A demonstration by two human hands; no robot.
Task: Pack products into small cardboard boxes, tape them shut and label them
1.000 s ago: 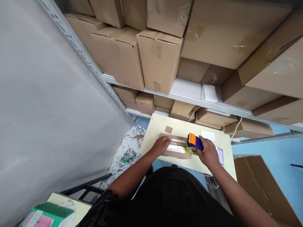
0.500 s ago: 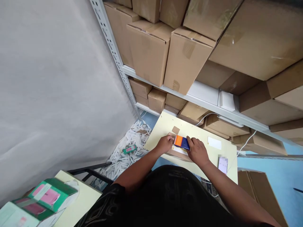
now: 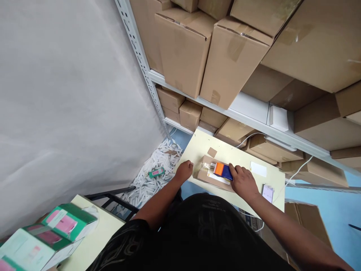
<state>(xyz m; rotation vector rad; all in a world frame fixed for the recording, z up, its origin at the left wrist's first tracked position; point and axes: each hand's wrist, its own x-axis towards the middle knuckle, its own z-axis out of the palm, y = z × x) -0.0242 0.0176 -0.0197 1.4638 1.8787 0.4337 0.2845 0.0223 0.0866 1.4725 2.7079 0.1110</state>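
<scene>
A small brown cardboard box (image 3: pixel 201 175) lies on the pale yellow table, with shiny clear tape over its left end and a white label (image 3: pixel 222 180) on top. My right hand (image 3: pixel 244 183) is closed around the dark blue end of an orange-and-blue tape dispenser (image 3: pixel 222 171), held against the box top. To the left, apart from the box, my left hand (image 3: pixel 184 171) is curled up near the table's edge; whether it holds anything is hidden.
On the table (image 3: pixel 242 155) are a brown cardboard scrap (image 3: pixel 212 152), a white card (image 3: pixel 258 169) and a phone (image 3: pixel 267 193). Shelves of cartons (image 3: pixel 186 52) rise ahead. White strips (image 3: pixel 141 195) and a green-pink box (image 3: pixel 156 172) cover the floor at left. Green-pink boxes (image 3: pixel 63 222) stand lower left.
My left hand has come off the left end of the box and moved left. The right hand keeps its hold on the tape dispenser over the box. The view has shifted slightly.
</scene>
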